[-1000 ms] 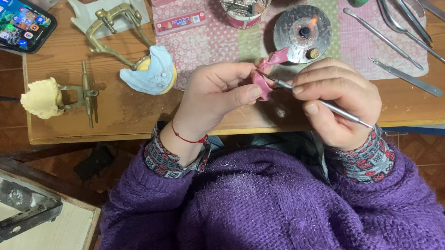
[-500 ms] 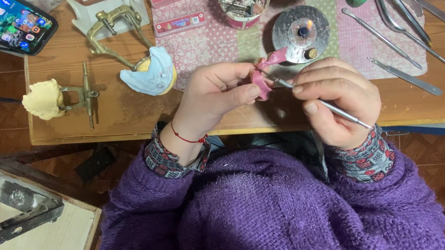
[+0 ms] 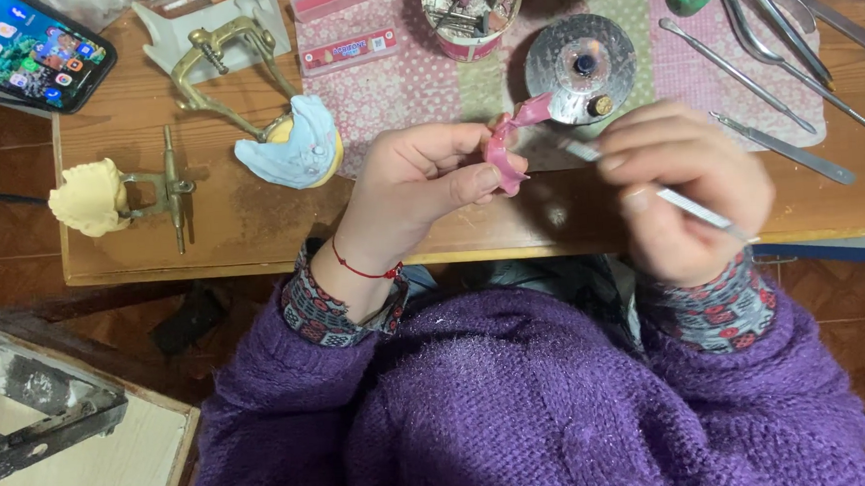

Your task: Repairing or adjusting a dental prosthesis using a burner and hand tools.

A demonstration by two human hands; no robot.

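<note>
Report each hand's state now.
Left hand: closed on the pink wax piece.
Right hand: closed on a thin metal tool.

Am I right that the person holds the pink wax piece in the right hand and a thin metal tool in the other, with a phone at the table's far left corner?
Not quite: the head view shows the pink wax piece in the left hand, and the thin metal tool in the right hand. The phone placement is correct.

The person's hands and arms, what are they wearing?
Both arms are in a fuzzy purple sweater, with patterned red and grey cuffs showing at the wrists. The left hand has a thin red string bracelet; the right hand is bare.
</note>
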